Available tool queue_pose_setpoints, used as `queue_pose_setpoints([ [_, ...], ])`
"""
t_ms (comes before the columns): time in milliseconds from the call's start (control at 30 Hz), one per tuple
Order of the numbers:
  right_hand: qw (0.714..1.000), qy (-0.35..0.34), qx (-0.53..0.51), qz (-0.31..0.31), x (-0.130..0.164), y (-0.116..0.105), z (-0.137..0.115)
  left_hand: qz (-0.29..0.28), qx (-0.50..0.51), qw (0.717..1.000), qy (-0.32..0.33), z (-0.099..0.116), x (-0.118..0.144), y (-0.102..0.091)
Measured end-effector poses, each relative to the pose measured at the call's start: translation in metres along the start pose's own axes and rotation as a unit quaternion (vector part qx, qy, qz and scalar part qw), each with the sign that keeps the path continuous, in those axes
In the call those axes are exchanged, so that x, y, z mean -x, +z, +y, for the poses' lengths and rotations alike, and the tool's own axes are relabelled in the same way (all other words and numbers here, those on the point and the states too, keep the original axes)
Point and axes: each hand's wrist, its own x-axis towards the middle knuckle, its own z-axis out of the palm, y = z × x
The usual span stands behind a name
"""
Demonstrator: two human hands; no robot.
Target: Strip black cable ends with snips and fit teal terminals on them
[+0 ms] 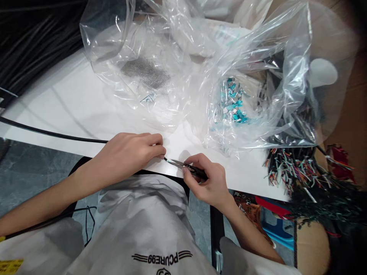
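My left hand is closed around the end of a black cable, close to the table's front edge. A short stripped tip with a pale wire pokes out past my fingertips. My right hand pinches a small black-handled tool between thumb and fingers. The tool's pointed silver tips reach left to the bare wire end. Whether they touch the wire is too small to tell. The palm side of my left hand is hidden.
Behind my hands on the white table lie clear plastic bags, with fine grey bits and teal-and-silver pieces. Black cables lie at far left. Stripped cable ends with coloured wires hang at right.
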Motion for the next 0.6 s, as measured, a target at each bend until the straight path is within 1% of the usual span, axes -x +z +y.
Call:
queue_pose_setpoints([
  [100, 1.0, -0.004, -0.002, 0.006, 0.001, 0.002, 0.0, -0.008, 0.011, 1.0, -0.013, -0.001, 0.0, 0.0],
  [200, 1.0, -0.012, 0.003, 0.009, 0.001, 0.003, -0.001, -0.016, 0.022, 1.0, -0.013, -0.002, 0.001, 0.001],
  [300, 1.0, -0.019, 0.009, 0.001, -0.001, 0.002, -0.001, -0.001, 0.037, 0.999, -0.005, -0.004, 0.001, 0.003],
  [433, 0.999, -0.03, 0.021, -0.023, -0.003, -0.002, -0.001, 0.021, 0.049, 0.999, 0.0, -0.006, 0.002, 0.007],
  [600, 0.992, -0.079, 0.062, -0.077, -0.004, -0.011, 0.003, 0.023, 0.061, 0.998, 0.002, -0.006, 0.001, 0.007],
])
